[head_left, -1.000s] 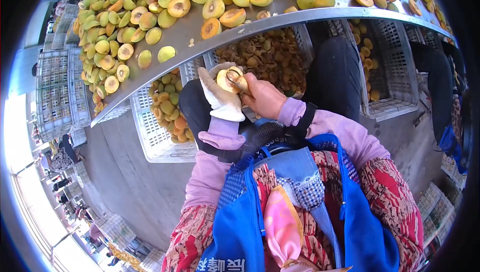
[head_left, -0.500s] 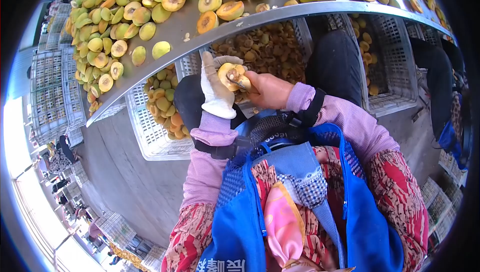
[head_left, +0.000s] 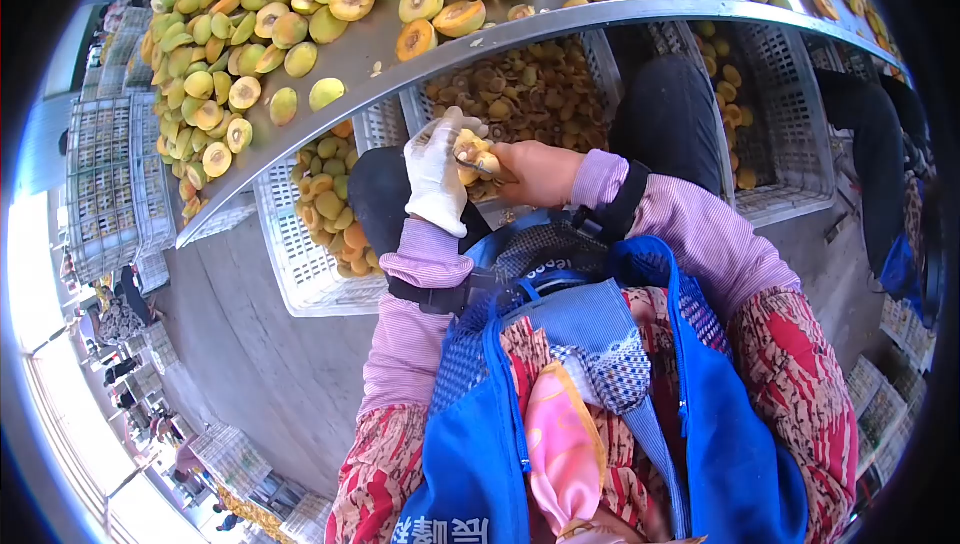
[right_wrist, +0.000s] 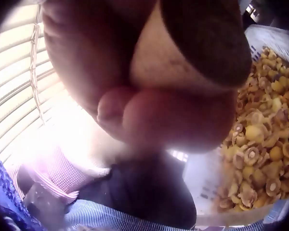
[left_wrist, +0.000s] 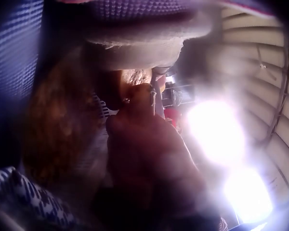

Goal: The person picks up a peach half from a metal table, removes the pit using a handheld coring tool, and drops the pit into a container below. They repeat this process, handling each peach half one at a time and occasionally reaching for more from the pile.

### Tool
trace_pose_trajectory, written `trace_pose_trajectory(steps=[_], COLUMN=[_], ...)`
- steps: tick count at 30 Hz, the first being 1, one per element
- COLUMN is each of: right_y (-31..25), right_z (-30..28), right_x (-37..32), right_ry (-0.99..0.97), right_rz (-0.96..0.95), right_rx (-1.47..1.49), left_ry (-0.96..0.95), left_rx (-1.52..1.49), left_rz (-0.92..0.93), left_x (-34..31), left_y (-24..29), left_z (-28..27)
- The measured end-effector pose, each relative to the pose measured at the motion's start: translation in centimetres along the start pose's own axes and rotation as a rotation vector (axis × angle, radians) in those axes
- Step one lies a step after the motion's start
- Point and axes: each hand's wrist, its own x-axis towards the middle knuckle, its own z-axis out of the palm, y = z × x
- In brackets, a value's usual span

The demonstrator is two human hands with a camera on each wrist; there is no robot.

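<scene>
The left hand [head_left: 437, 172], in a white glove, grips a yellow peach-like fruit piece [head_left: 467, 148] above the lap. Against its right side the bare right hand [head_left: 540, 172] holds a small tool, mostly hidden in the head view. The right wrist view has its thick, pale handle [right_wrist: 164, 57] wrapped by the right hand's fingers [right_wrist: 173, 118]. In the dim left wrist view, the glove [left_wrist: 135, 54] is above the fruit [left_wrist: 136, 76], with the right hand [left_wrist: 149, 144] below.
A metal table [head_left: 350, 62] bearing many halved fruits runs across the top. Beneath its edge, a crate [head_left: 600, 59] holds brownish pieces; a white crate [head_left: 300, 284] of fruit stands left, another crate [head_left: 800, 114] right. The person's knees [head_left: 665, 114] flank the middle crate.
The left hand's fingers have come over the fruit, having stood more upright beside it. The fruit's round cut face, seen a second ago, has turned away. The right hand stays against it with the tool.
</scene>
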Motion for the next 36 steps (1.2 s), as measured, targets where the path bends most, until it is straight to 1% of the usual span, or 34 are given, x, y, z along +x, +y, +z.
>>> trace_pose_trajectory(steps=[2, 3, 5, 6, 8, 9, 11, 12, 13, 14, 16, 18, 19, 20, 21, 22, 23, 25, 27, 29, 30, 31, 32, 33, 34, 35, 36], right_y=[-2.3, -2.2, -1.9, -1.8, -1.4, -1.2, -0.8, -0.6, -0.4, -0.4, -0.6, -0.5, -0.2, 0.0, 0.1, 0.1, 0.1, 0.3, 0.5, 0.6, 0.6, 0.5, 0.4, 0.5, 0.8, 0.9, 1.0], right_z=[-2.3, -2.4, -2.5, -2.3, -1.5, -1.5, -1.5, -1.6, -1.8, -1.8, -1.5, -1.1, -0.8, -0.6, -0.7, -0.9, -1.0, -1.3, -1.3, -1.3, -1.3, -1.2, -1.2, -1.0, -0.8, -0.6, -0.7], right_x=[-0.4, -0.4, -0.3, -0.2, -0.2, -0.3, -0.5, -0.6, -0.7, -0.8, -1.0, -0.9, -1.0, -1.4, -1.6, -1.6, -1.8, -2.0, -2.4, -2.7, -2.8, -2.9, -2.9, -2.8, -2.6, -2.7, -2.7], right_ry=[-0.340, -0.340, -0.454, -0.452, -0.401, -0.401, -0.516, -0.515, -0.561, -0.606, -0.591, -0.575, -0.594, -0.613, -0.610, -0.617, -0.627, -0.627, -0.632, -0.674, -0.678, -0.660, -0.641, -0.648, -0.653, -0.656, -0.682], right_rz=[0.372, 0.373, 0.484, 0.485, 0.407, 0.406, 0.492, 0.492, 0.475, 0.457, 0.473, 0.480, 0.474, 0.471, 0.470, 0.427, 0.384, 0.352, 0.323, 0.257, 0.254, 0.308, 0.359, 0.351, 0.337, 0.327, 0.330], right_rx=[0.374, 0.375, 0.649, 0.649, 0.630, 0.629, 0.941, 0.942, 1.077, 1.212, 1.241, 1.274, 1.365, 1.458, 1.458, 1.482, 1.506, 1.530, 1.553, 1.577, 1.573, 1.467, 1.358, 1.353, 1.272, 1.198, 1.193], left_ry=[0.035, 0.034, 0.034, 0.032, 0.062, 0.062, -0.106, -0.126, -0.240, -0.246, -0.251, -0.197, -0.197, -0.254, -0.312, -0.380, -0.380, -0.345, -0.340, -0.317, -0.454, -0.449, -0.484, -0.500, -0.499, -0.543, -0.576], left_rx=[0.121, 0.121, 0.096, 0.096, 0.283, 0.283, 0.522, 0.325, 0.096, 0.071, 0.042, 0.276, 0.277, 0.277, 0.277, 0.130, 0.131, 0.016, 0.026, 0.136, 0.204, 0.206, 0.621, 1.045, 1.050, 0.934, 0.809], left_rz=[0.081, 0.080, 0.122, 0.123, 0.281, 0.282, 0.539, 0.274, 0.079, 0.106, 0.137, 0.327, 0.327, 0.338, 0.353, 0.226, 0.229, 0.076, 0.060, 0.197, 0.382, 0.386, 0.654, 0.914, 0.920, 0.663, 0.407], left_x=[-0.3, -0.3, -0.3, -0.2, -0.1, 0.1, -0.1, -0.4, -0.7, -0.7, -0.6, -0.5, -0.4, -0.4, -0.3, -0.3, -0.5, -0.9, -1.1, -1.6, -1.2, -1.3, -1.5, -1.7, -1.6, -1.7, -1.8], left_y=[0.0, 0.0, -0.3, -0.4, -1.0, -1.2, -1.0, -0.4, 0.6, 0.4, -0.2, -0.4, -0.3, -0.4, -0.3, 0.0, 0.1, 0.7, 0.7, 0.7, 0.7, 0.9, 1.4, 1.8, 2.3, 2.5, 2.8], left_z=[0.3, 0.3, 0.1, 0.1, -0.3, -0.6, -0.6, -0.4, -0.4, -0.5, -0.7, -0.5, -0.5, -0.4, -0.3, -0.4, -0.1, 0.8, 1.2, 1.5, 1.2, 0.9, 0.8, 0.6, 0.5, 0.3, 0.1])
